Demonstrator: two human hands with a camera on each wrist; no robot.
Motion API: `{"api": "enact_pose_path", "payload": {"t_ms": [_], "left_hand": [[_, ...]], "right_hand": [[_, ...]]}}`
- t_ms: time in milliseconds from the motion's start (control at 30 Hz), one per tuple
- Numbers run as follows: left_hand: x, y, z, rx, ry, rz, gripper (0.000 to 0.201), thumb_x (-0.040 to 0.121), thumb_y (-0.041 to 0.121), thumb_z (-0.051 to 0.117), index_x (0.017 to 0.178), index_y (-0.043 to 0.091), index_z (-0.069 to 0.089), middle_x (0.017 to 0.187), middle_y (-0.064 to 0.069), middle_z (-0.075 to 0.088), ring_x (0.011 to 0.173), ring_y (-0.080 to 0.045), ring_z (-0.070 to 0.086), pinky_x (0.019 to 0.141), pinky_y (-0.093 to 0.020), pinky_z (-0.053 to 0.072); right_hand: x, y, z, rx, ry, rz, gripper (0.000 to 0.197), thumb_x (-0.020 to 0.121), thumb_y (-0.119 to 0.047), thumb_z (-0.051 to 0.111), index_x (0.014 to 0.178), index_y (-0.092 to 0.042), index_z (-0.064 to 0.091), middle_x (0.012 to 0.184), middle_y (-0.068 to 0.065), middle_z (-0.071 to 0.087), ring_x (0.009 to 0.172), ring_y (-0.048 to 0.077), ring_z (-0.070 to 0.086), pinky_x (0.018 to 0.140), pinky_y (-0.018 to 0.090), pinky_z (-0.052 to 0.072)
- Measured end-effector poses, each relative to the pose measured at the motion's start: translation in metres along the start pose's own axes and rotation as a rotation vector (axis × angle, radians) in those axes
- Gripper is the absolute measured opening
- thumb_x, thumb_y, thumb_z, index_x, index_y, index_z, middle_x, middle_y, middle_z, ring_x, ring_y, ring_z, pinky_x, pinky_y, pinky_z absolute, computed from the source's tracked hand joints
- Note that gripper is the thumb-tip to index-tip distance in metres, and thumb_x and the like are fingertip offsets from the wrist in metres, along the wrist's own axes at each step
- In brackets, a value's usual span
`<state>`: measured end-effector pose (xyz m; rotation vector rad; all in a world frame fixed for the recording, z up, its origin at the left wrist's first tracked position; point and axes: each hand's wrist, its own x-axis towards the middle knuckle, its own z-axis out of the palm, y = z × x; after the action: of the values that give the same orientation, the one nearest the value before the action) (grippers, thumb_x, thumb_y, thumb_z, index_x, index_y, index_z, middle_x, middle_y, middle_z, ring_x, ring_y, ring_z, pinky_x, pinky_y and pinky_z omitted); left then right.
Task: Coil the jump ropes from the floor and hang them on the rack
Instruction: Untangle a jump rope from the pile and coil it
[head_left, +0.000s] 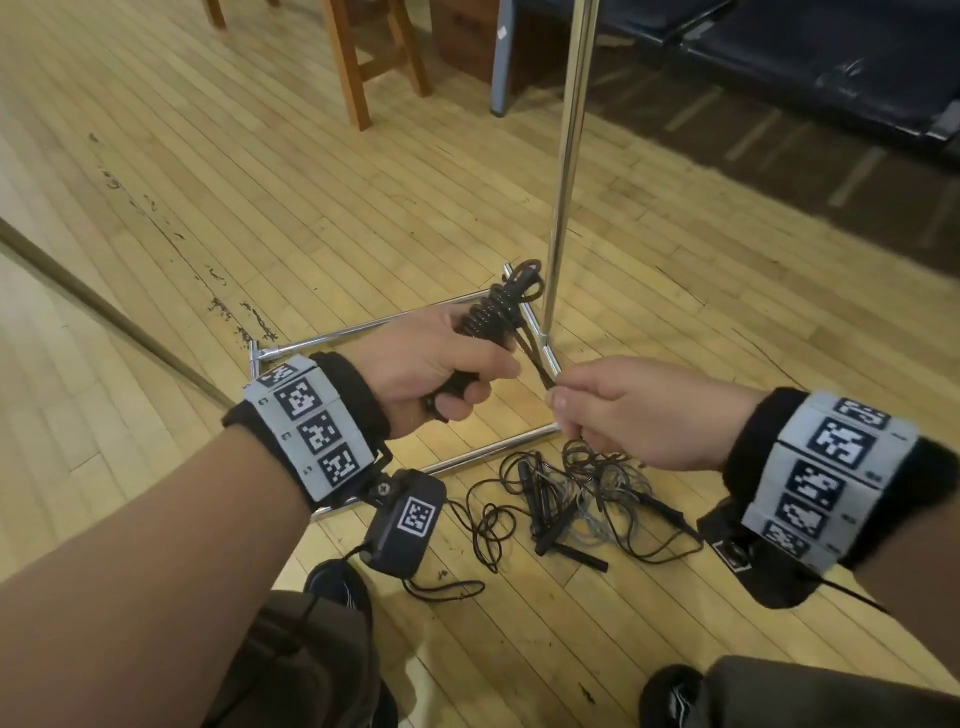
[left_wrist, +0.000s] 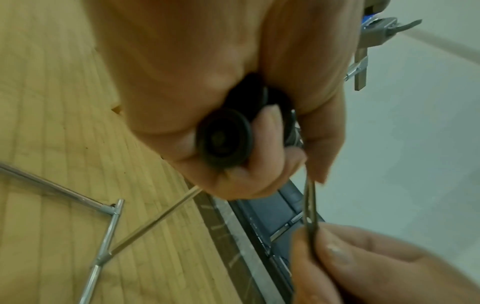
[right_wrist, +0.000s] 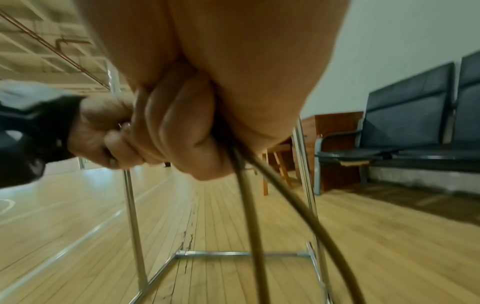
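Gripping the black jump rope (head_left: 491, 312) wound around its handles, left hand (head_left: 436, 364) holds while right hand (head_left: 639, 410) pinches its cord.

Gym hall: court-lined hardwood floor (right_wrist: 78, 216), wall bench seating (right_wrist: 415, 127).

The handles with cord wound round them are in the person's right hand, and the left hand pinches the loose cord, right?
Hands swapped. The head view shows the left hand gripping the handles, while the right hand pinches the loose cord.
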<state>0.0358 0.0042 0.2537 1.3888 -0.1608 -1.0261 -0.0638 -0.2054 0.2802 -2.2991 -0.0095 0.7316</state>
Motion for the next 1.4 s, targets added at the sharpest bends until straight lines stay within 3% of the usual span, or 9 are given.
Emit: {"api": "enact_pose_path", "payload": {"t_ms": [133,267,467,667,800,933,1067,1233,1400], "left_hand": [[-0.006,0.005,0.021,-0.053,-0.130,0.028,0.033,0.081,0.055,0.077,0.080,0.023,0.073,0.064,-0.004,0.051,0.047,-0.013,0.042,0.034,-0.017,0.028],[-0.008,0.002,0.034,0.126,-0.196,0.023,0.037,0.084,0.056,0.073,0.085,0.019,0.071,0.060,-0.005,0.052,0.041,-0.015,0.042,0.033,-0.017,0.030],[-0.008,-0.017,0.052,0.865,-0.415,-0.162,0.041,0.086,0.064,0.074,0.097,0.026,0.068,0.057,0.004,0.061,0.045,-0.012,0.054,0.042,-0.018,0.045],[0.003,-0.040,0.047,1.300,-0.092,-0.263,0.045,0.092,0.070,0.062,0.104,0.027,0.065,0.068,0.000,0.071,0.045,-0.011,0.062,0.045,-0.023,0.054],[0.008,-0.032,0.026,1.067,0.207,-0.210,0.037,0.099,0.060,0.058,0.107,0.024,0.059,0.082,-0.003,0.077,0.055,-0.018,0.072,0.047,-0.028,0.059],[0.006,-0.020,0.005,0.457,0.260,-0.132,0.028,0.098,0.040,0.072,0.112,0.018,0.062,0.086,-0.006,0.069,0.054,-0.017,0.064,0.048,-0.029,0.055],[0.001,-0.018,0.005,0.150,0.132,-0.089,0.028,0.097,0.027,0.076,0.117,0.011,0.066,0.078,-0.005,0.060,0.056,-0.022,0.062,0.048,-0.031,0.055],[-0.005,-0.010,0.008,-0.024,-0.075,-0.023,0.009,0.087,0.020,0.078,0.091,0.023,0.070,0.076,-0.006,0.057,0.060,-0.022,0.056,0.048,-0.030,0.050],[-0.008,-0.010,0.029,0.274,-0.234,-0.030,0.033,0.080,0.055,0.076,0.094,0.026,0.068,0.071,-0.001,0.058,0.054,-0.020,0.054,0.045,-0.027,0.049]], "right_hand": [[0.009,0.012,0.005,0.194,-0.161,0.007,0.034,0.107,-0.041,0.044,0.086,-0.020,0.058,0.062,-0.004,0.048,0.050,0.009,0.041,0.044,0.022,0.035],[0.014,0.019,-0.002,0.096,-0.190,0.030,0.031,0.105,-0.045,0.047,0.083,-0.025,0.058,0.065,-0.007,0.055,0.059,0.015,0.050,0.054,0.027,0.044],[0.026,0.008,-0.010,-0.388,-0.112,0.001,0.019,0.103,-0.036,0.053,0.090,-0.027,0.063,0.086,-0.004,0.067,0.079,0.014,0.063,0.067,0.029,0.049],[0.033,-0.030,-0.006,-0.768,0.044,-0.103,0.025,0.102,-0.032,0.052,0.077,-0.028,0.054,0.076,-0.005,0.059,0.066,0.008,0.054,0.051,0.024,0.033],[0.025,-0.041,-0.005,-0.706,0.111,-0.112,0.022,0.107,-0.034,0.042,0.092,-0.025,0.056,0.075,-0.005,0.056,0.065,0.009,0.052,0.051,0.026,0.031],[0.016,-0.036,-0.004,-0.509,0.172,-0.104,0.020,0.109,-0.036,0.035,0.106,-0.027,0.052,0.077,-0.005,0.056,0.064,0.010,0.052,0.053,0.027,0.033],[0.011,-0.019,-0.007,-0.380,0.171,-0.076,0.024,0.109,-0.038,0.036,0.100,-0.028,0.056,0.072,-0.005,0.055,0.060,0.010,0.050,0.053,0.026,0.035],[0.013,0.005,-0.008,-0.297,0.121,-0.076,0.026,0.109,-0.036,0.039,0.090,-0.030,0.056,0.067,-0.009,0.051,0.056,0.002,0.048,0.052,0.020,0.033],[0.015,0.013,-0.015,-0.288,0.034,-0.044,0.022,0.106,-0.035,0.042,0.100,-0.034,0.063,0.095,-0.006,0.069,0.090,0.018,0.064,0.077,0.031,0.053]]}}
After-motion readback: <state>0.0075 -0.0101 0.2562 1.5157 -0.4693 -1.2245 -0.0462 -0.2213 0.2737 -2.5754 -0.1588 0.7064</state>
